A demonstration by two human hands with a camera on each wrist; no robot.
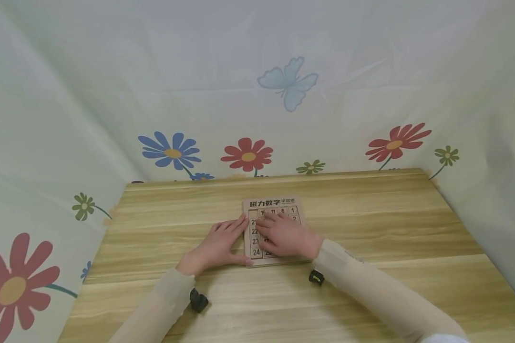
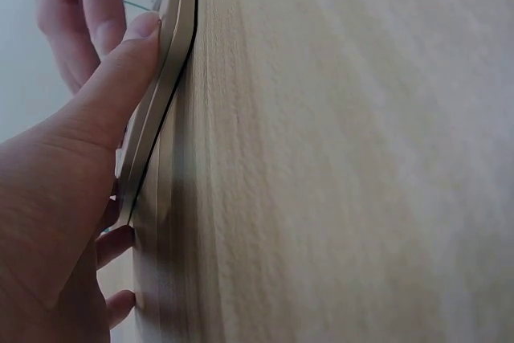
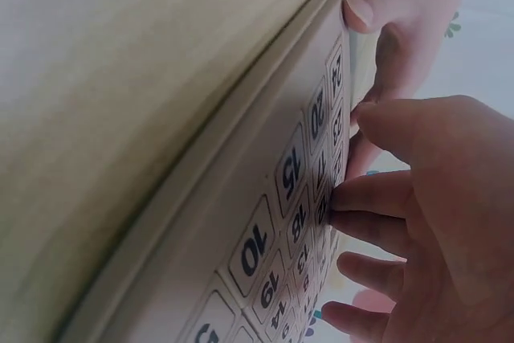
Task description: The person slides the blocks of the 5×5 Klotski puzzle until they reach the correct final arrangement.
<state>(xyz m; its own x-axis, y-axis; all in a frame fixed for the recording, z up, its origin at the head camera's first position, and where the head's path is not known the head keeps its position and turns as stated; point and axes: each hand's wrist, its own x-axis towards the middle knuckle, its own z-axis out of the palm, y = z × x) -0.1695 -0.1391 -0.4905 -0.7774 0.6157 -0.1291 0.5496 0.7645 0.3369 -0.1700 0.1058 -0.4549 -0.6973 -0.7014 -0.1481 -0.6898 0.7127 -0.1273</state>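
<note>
A wooden number sliding puzzle [image 1: 279,261] lies flat on the table, with numbered square tiles and Chinese lettering along its far rim. At the top left of its grid is a bare slot [image 1: 253,213]. My left hand [image 1: 220,243] holds the puzzle at its near left corner, thumb on the front edge and fingers along the left side. Above the tiles, my right hand [image 1: 288,235] touches them with its fingertips, covering the middle of the grid. In the right wrist view, tile 10 [image 3: 253,244] and tile 15 [image 3: 289,168] show near the front rim [image 3: 217,206].
The wood-grain table [image 1: 369,214] extends on all sides of the puzzle. Behind it hangs a pale cloth [image 1: 214,90] printed with flowers and a butterfly. A small black device [image 1: 198,300] sits at the left wrist, another [image 1: 316,277] at the right.
</note>
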